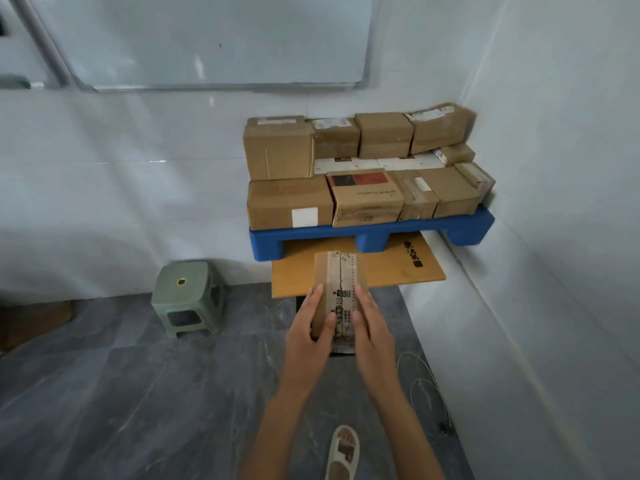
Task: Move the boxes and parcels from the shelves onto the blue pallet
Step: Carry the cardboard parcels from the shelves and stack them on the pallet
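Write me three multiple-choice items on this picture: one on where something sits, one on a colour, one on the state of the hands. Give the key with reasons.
1. Where is the green stool?
A. On the floor, left of the pallet
B. On top of the pallet
C. Under the whiteboard tray

2. What colour is the pallet under the stacked boxes?
A. Red
B. Blue
C. Grey

3. How is the small box held?
A. Left hand only
B. Lying on the floor, untouched
C. Between both hands

Key: 1 A, it stands on the grey floor to the pallet's left. 2 B, its edge and feet are blue. 3 C, the left hand and right hand grip its two sides.
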